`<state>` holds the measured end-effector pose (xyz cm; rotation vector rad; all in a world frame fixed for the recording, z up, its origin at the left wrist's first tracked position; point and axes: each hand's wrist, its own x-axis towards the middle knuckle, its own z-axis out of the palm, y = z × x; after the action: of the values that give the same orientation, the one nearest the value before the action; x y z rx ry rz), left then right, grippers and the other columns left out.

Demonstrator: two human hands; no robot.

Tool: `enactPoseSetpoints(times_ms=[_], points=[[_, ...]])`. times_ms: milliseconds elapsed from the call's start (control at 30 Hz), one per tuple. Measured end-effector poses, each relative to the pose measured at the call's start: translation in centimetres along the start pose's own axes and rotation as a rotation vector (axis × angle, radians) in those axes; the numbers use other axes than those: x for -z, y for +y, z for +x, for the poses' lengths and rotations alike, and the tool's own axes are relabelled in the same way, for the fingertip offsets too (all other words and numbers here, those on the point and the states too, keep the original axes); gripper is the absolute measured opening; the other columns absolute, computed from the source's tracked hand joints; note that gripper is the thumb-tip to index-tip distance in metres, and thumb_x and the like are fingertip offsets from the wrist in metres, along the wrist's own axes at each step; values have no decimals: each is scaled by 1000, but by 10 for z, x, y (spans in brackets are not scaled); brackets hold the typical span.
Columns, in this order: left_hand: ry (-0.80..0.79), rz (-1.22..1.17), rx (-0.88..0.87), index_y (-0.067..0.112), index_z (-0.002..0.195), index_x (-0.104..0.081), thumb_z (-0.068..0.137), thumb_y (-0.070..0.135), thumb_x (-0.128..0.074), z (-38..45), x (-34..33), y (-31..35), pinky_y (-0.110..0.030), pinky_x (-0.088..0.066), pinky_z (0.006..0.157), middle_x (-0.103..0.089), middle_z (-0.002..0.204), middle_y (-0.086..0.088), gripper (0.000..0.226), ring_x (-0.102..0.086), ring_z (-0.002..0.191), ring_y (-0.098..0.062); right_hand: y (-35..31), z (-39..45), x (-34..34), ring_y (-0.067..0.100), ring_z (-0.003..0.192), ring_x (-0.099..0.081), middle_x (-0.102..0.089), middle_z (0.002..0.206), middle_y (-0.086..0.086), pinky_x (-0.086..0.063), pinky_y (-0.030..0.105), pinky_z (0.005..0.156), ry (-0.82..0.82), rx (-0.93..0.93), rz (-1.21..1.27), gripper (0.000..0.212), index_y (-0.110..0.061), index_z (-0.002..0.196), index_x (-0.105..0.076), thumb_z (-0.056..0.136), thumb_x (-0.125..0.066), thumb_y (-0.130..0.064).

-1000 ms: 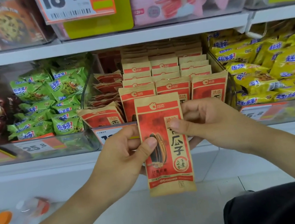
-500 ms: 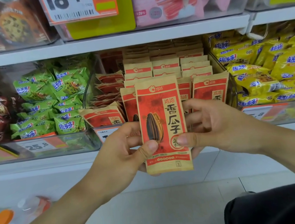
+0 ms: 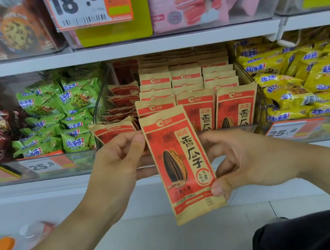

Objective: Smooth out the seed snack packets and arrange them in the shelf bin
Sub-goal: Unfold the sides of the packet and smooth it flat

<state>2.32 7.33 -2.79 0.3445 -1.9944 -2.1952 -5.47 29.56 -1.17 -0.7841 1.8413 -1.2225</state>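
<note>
Kraft-paper sunflower seed packet (image 3: 183,164) long axis 11-to-5 | right hand (image 3: 247,160) pinches bottom corner | left hand (image 3: 116,163) pinches upper edge | shelf bin (image 3: 261,111) at 12, left hand nearer.

We see a kraft-brown seed packet (image 3: 183,164) with red panel and black-striped seed; green packets (image 3: 59,116) left of it, yellow packets (image 3: 310,81) right.

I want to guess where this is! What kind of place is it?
Most likely a shop's snack aisle: a price tag hangs on the shelf, and bins hold many matching seed packets and yellow snack bags.
</note>
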Motion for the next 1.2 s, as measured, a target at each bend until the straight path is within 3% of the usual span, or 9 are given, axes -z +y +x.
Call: enactPoseSetpoints(times_ms=[133, 267, 400, 500, 567, 700, 800, 1000, 1200], points=[[-18, -15, -16, 0, 100, -63, 93, 24, -52, 0, 3, 2, -30, -58, 57, -75, 84, -13, 28, -74, 72, -25, 6, 3, 1, 38, 96, -72, -71, 111, 6, -60, 50, 85, 32, -14, 19, 59, -19, 129, -58, 79, -78, 6], [16, -18, -80, -4, 98, -63, 87, 22, -56, -1, 2, 3, -34, -59, 54, -74, 84, -20, 28, -73, 72, -29, 8, 6, 0, 28, 93, -74, -74, 106, 7, -61, 41, 82, 57, -96, 52, 54, -16, 127, -57, 80, -77, 2], [68, 36, -152, -5, 93, -65, 86, 21, -59, -2, 2, 3, -37, -60, 54, -72, 83, -22, 27, -72, 71, -26, 9, 11, -2, 21, 87, -73, -72, 97, 6, -63, 38, 76, 330, -144, -41, 34, -17, 111, -63, 80, -80, -18], [39, 86, -165, 0, 89, -67, 83, 22, -60, -5, -1, 3, -41, -61, 54, -72, 81, -21, 24, -73, 70, -22, 1, 11, -6, 17, 70, -70, -71, 77, 5, -61, 30, 65, 561, 15, -91, 16, -13, 92, -66, 85, -72, -27], [-5, 117, -160, 1, 90, -67, 84, 20, -60, -8, -4, 2, -36, -60, 52, -73, 80, -17, 21, -74, 69, -21, -7, 10, -14, 12, 62, -68, -69, 69, 2, -59, 26, 61, 540, 119, -70, 25, -13, 85, -67, 82, -68, -38], [-82, 192, -172, 4, 90, -68, 80, 24, -62, -15, -13, -1, -35, -60, 52, -74, 77, -12, 23, -74, 72, -23, -8, 13, -33, 9, 69, -65, -68, 76, -7, -55, 25, 64, 458, 236, -124, 30, -21, 87, -66, 76, -71, -48], [-90, 244, -174, 8, 87, -69, 80, 27, -62, -17, -16, -5, -39, -61, 54, -74, 74, -9, 21, -74, 72, -22, -5, 16, -35, 9, 71, -66, -69, 77, -7, -57, 28, 66, 456, 228, -174, 21, -22, 86, -64, 82, -74, -40], [-72, 268, -186, 8, 87, -71, 80, 27, -63, -14, -14, -7, -31, -60, 56, -75, 75, -6, 23, -72, 68, -19, -8, 16, -30, 17, 65, -71, -72, 72, 4, -62, 35, 64, 404, 180, -83, 5, -12, 86, -66, 91, -69, -12], [-86, 222, -163, 4, 89, -71, 78, 28, -62, -13, -16, -5, -32, -60, 57, -73, 74, -11, 28, -70, 65, -22, -12, 16, -26, 24, 62, -72, -72, 72, 17, -62, 34, 62, 397, 134, 79, 3, -4, 87, -67, 88, -70, -6]])
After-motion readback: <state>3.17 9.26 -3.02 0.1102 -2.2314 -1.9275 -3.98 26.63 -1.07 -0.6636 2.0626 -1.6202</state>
